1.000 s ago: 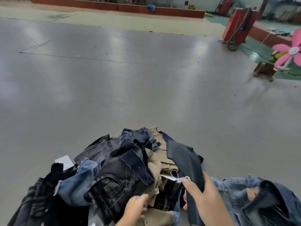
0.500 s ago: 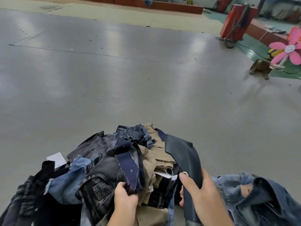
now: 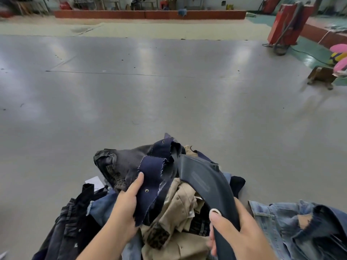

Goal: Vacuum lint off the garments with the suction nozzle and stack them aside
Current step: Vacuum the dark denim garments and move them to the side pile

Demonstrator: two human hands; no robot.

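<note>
A heap of garments (image 3: 176, 218) in denim, black and khaki lies on the grey floor just in front of me. My left hand (image 3: 124, 207) grips a dark washed denim garment with navy patches (image 3: 135, 164) and holds it raised above the heap. My right hand (image 3: 238, 233) is wrapped round the handle of the black suction nozzle (image 3: 202, 179). The nozzle's head points up and left, touching the raised garment's right edge.
A light blue denim jacket (image 3: 296, 228) lies at the right of the heap. A white paper tag (image 3: 93, 182) lies on the floor at the left. Far right stand a red machine with hoses (image 3: 287, 25), a small wooden stool (image 3: 322, 76) and pink petals.
My left hand took hold of the dark patched denim garment and lifted it off the heap. The nozzle in my right hand rose toward it. The camera tilted up.
</note>
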